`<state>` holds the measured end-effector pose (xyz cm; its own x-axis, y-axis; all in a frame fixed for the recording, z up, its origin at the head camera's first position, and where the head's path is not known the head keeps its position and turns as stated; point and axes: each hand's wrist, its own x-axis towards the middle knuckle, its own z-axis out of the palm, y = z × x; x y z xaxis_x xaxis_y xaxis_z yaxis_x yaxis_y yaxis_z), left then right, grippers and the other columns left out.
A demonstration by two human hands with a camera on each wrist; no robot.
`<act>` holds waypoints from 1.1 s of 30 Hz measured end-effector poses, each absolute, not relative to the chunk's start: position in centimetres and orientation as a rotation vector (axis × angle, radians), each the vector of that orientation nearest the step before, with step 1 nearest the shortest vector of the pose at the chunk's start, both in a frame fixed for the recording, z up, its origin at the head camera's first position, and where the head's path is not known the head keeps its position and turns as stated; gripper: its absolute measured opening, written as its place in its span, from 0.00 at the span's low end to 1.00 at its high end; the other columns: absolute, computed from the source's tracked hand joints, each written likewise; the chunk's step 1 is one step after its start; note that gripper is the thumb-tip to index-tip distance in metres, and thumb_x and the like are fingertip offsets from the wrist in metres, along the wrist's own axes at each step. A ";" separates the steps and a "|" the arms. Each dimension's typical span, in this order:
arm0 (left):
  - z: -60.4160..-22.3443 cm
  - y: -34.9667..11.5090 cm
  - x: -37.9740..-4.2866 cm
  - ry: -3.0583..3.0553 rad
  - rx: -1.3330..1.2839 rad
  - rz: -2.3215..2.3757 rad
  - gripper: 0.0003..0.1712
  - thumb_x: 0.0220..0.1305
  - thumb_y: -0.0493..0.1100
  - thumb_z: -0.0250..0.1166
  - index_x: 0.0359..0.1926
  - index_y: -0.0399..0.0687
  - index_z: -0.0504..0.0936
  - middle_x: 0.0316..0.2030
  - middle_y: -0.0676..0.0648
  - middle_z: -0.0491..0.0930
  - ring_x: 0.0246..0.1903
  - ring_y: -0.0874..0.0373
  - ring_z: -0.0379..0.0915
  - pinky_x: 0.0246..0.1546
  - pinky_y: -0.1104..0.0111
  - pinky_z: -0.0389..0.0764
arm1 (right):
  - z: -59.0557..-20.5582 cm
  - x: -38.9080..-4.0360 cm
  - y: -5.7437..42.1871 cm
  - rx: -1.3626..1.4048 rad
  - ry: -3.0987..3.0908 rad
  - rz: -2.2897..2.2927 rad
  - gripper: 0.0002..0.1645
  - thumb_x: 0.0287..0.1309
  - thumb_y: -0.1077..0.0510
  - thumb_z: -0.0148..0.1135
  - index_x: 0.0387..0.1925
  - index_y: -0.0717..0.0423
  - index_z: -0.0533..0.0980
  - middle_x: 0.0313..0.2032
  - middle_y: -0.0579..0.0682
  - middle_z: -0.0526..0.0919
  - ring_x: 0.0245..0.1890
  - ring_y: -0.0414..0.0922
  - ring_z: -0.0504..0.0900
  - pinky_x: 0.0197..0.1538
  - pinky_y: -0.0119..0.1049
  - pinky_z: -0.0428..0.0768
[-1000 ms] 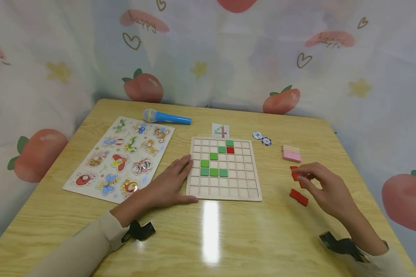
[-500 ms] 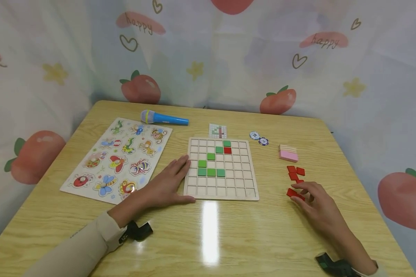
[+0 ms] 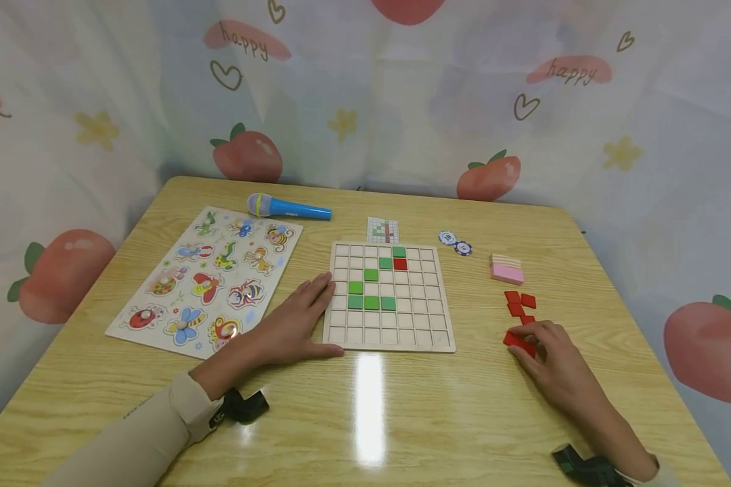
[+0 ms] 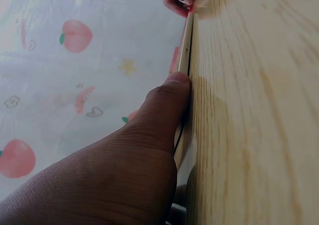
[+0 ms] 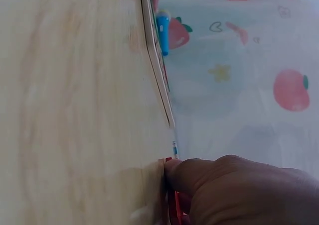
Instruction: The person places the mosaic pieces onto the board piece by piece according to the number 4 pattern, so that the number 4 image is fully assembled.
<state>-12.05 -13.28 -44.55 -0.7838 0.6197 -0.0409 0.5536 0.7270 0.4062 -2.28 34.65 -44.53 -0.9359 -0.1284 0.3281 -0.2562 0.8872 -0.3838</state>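
Note:
A wooden grid board [image 3: 423,328] lies mid-table, with several green tiles [image 3: 371,303] and one red tile in its cells. Against its left edge rests my left hand [image 3: 292,321], fingers extended and thumb along the near corner. At the right, my right hand [image 3: 563,365] pinches a red tile [image 3: 518,343] at table level between thumb and fingers; the right wrist view has the thumb on the red tile [image 5: 174,205] too. Several loose red tiles [image 3: 514,309] lie just beyond that hand, one of them partly covered by the fingers.
A pattern card [image 3: 382,230] touches the board's far side. Two round chips [image 3: 455,243] and a stack of pink tiles [image 3: 507,272] sit to the right. An insect puzzle board [image 3: 204,284] and a blue toy microphone [image 3: 292,207] occupy the left.
My right hand has come down toward me from the farther red tiles to the nearer one, and its thumb and fingers have closed on it. My left hand stays at the board.

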 end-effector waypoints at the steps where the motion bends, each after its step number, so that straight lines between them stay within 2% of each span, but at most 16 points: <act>1: -44.6 -13.3 -12.1 2.757 0.947 0.569 0.75 0.58 0.82 0.66 0.87 0.44 0.42 0.88 0.43 0.36 0.87 0.40 0.37 0.87 0.46 0.50 | -44.6 -2.3 34.6 0.292 -2.758 0.618 0.18 0.58 0.64 0.79 0.50 0.53 0.86 0.44 0.52 0.83 0.42 0.41 0.70 0.40 0.23 0.66; 7: -44.7 -13.5 -12.0 2.749 0.944 0.570 0.75 0.59 0.83 0.66 0.87 0.44 0.42 0.88 0.43 0.36 0.87 0.41 0.36 0.87 0.46 0.50 | -44.1 -2.8 33.7 0.318 -2.767 0.615 0.18 0.58 0.64 0.79 0.50 0.51 0.86 0.46 0.50 0.83 0.44 0.42 0.72 0.41 0.21 0.70; 12: -44.7 -13.5 -11.8 2.734 0.928 0.576 0.75 0.59 0.83 0.65 0.87 0.44 0.41 0.88 0.43 0.35 0.87 0.42 0.35 0.87 0.45 0.49 | -42.3 -4.2 31.8 0.473 -2.803 0.615 0.18 0.60 0.63 0.78 0.51 0.49 0.85 0.47 0.47 0.83 0.44 0.40 0.71 0.37 0.27 0.76; 15: -44.5 -13.5 -11.7 2.737 0.921 0.574 0.75 0.58 0.83 0.65 0.87 0.44 0.41 0.88 0.44 0.36 0.87 0.41 0.36 0.87 0.45 0.50 | -41.2 -6.0 29.9 0.617 -2.792 0.607 0.18 0.60 0.64 0.78 0.51 0.50 0.86 0.47 0.47 0.83 0.43 0.41 0.74 0.38 0.31 0.79; 19: -44.4 -13.6 -11.7 2.747 0.919 0.577 0.75 0.58 0.82 0.67 0.87 0.44 0.42 0.88 0.44 0.36 0.87 0.41 0.36 0.87 0.45 0.50 | -40.2 -9.3 26.9 0.756 -2.808 0.606 0.18 0.61 0.63 0.77 0.53 0.51 0.86 0.49 0.49 0.82 0.46 0.44 0.79 0.43 0.38 0.85; 23: -44.5 -13.6 -11.7 2.749 0.926 0.589 0.75 0.58 0.82 0.67 0.87 0.43 0.43 0.88 0.44 0.37 0.87 0.41 0.37 0.87 0.45 0.50 | -39.6 -12.9 23.9 0.819 -2.899 0.634 0.14 0.65 0.60 0.75 0.51 0.52 0.86 0.50 0.51 0.83 0.49 0.47 0.81 0.50 0.44 0.87; 28: -44.7 -13.3 -11.9 2.751 0.938 0.573 0.75 0.58 0.83 0.65 0.87 0.44 0.42 0.88 0.44 0.36 0.87 0.42 0.37 0.87 0.46 0.51 | -39.6 -16.1 21.3 0.872 -3.022 0.638 0.07 0.68 0.59 0.73 0.45 0.53 0.85 0.48 0.52 0.83 0.49 0.49 0.79 0.51 0.44 0.84; 33: -44.5 -13.2 -12.0 2.747 0.922 0.561 0.75 0.59 0.83 0.65 0.87 0.46 0.41 0.88 0.45 0.34 0.87 0.43 0.35 0.87 0.47 0.50 | -39.9 -17.9 20.4 0.884 -3.054 0.660 0.03 0.70 0.59 0.71 0.42 0.54 0.83 0.46 0.53 0.82 0.47 0.50 0.81 0.50 0.46 0.84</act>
<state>-12.00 -13.23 -44.50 -0.7884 0.6124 -0.0580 0.5406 0.7347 0.4098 -17.89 20.37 -39.88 -0.8465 -0.5322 0.0115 -0.4895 0.7698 -0.4097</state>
